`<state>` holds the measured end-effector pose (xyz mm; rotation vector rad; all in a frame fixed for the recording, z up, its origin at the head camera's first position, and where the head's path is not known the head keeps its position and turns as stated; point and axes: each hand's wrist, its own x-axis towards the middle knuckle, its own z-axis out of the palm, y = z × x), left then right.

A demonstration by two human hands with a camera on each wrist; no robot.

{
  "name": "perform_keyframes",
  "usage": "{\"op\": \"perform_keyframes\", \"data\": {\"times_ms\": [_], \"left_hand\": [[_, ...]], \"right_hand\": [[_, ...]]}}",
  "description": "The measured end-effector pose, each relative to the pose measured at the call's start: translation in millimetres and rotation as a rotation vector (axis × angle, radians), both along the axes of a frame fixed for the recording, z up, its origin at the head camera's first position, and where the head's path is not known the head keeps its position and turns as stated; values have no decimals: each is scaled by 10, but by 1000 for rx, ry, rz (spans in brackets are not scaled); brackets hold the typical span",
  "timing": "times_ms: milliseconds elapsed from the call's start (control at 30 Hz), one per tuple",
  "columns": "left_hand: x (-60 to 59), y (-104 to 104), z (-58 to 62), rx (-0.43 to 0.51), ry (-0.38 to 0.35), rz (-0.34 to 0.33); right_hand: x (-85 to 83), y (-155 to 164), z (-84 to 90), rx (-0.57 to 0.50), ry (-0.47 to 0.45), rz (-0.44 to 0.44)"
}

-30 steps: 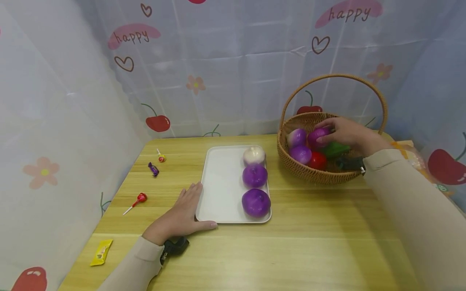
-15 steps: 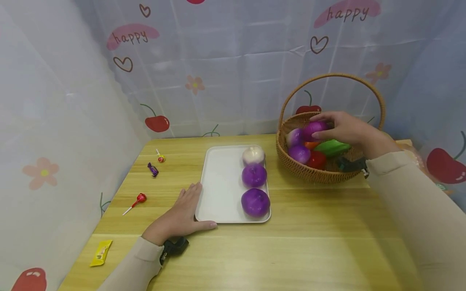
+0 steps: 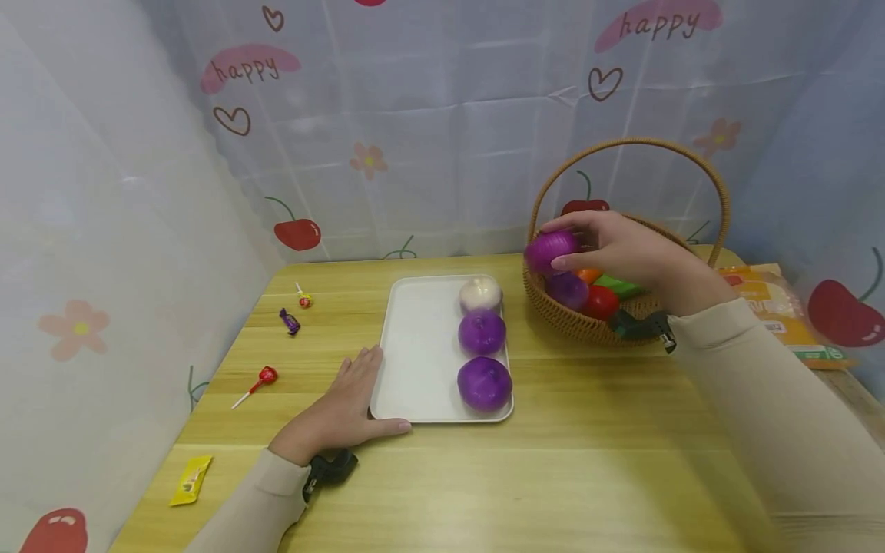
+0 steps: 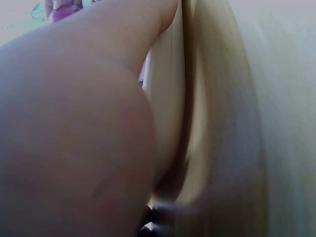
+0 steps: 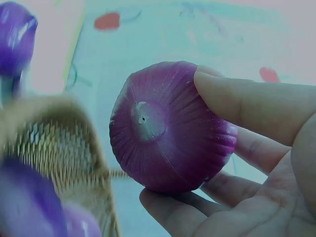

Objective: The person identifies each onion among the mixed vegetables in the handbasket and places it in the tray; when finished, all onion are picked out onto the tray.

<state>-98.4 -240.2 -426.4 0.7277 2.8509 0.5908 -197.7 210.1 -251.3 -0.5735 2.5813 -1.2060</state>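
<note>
Head view: R hand (image 3: pixel 625 250) grasps a purple onion (image 3: pixel 551 251) w/ fingers and thumb curled round it, held over the left rim of the basket (image 3: pixel 588 326), right of frame centre. Basket holds another purple onion, red, orange and green veg. L hand (image 3: pixel 346 411) lies flat, fingers straight, on the table (image 3: pixel 588 461) against the lower-left corner of the tray (image 3: pixel 422 346). Tray carries 3 onions in a column along its right side: white one on top, 2 purple below.

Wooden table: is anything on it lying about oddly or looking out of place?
Only the sweets: a red lollipop, a purple wrapped candy, a small lollipop and a yellow packet lie scattered left of the white tray, apart from the vegetables.
</note>
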Motion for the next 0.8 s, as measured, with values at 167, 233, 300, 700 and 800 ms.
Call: {"op": "perform_keyframes", "data": {"times_ms": [167, 233, 300, 700, 800], "left_hand": [[2, -5, 5, 7, 6, -9], [2, -7, 3, 10, 8, -10], [5, -11, 1, 7, 7, -8], [-2, 3, 7, 9, 11, 1], [-13, 5, -9, -6, 3, 12]], "right_hand": [[96, -240, -23, -44, 33, 82], [123, -340, -52, -48, 48, 104], [133, -448, -92, -76, 48, 137], [292, -1087, -438, -160, -47, 293], [326, -1227, -512, -170, -39, 348]]}}
